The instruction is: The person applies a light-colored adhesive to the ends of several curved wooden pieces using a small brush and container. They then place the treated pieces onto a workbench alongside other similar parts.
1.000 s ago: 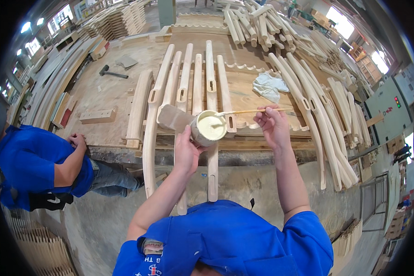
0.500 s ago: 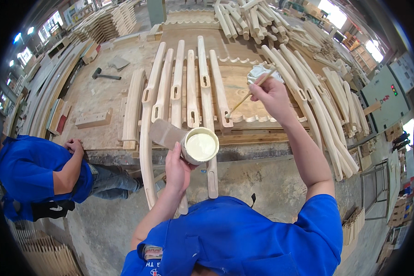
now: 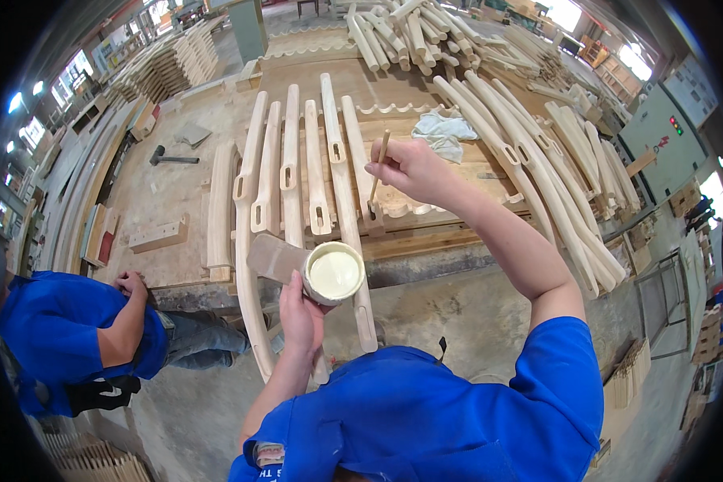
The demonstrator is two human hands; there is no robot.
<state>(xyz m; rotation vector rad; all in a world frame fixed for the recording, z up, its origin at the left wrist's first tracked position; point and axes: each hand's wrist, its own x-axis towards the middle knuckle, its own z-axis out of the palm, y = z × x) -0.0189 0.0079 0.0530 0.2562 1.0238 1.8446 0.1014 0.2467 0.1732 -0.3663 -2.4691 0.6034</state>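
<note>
- my left hand (image 3: pixel 300 309) is closed around a small cup (image 3: pixel 334 273) of pale glue, fingers wrapped on its side, the open mouth tipped up toward me.
- a flat wooden paddle (image 3: pixel 273 259) sticks out from the cup to the left of that grip; i cannot tell whether it is fixed to the cup.
- my right hand (image 3: pixel 412 167) is pinched shut on a thin wooden stick (image 3: pixel 380 165), held nearly upright, its lower end down at the slotted end of a curved wooden rail (image 3: pixel 347 177) just below my fingers.
- the cup sits nearer me than the stick hand, well apart from it, over the front edge of the workbench (image 3: pixel 169 193).
- more slotted rails (image 3: pixel 289 161) lie side by side to the left of my right hand, running away from me.
- a crumpled white rag (image 3: pixel 446 130) lies just beyond my right hand.
- long bent wooden pieces (image 3: pixel 538 161) fan out to the right of that hand.
- a hammer (image 3: pixel 171 157) lies far left on the bench.
- another person in a blue shirt (image 3: pixel 64 337) leans at the bench edge, left of my cup hand, one hand (image 3: pixel 128 283) on the edge.
</note>
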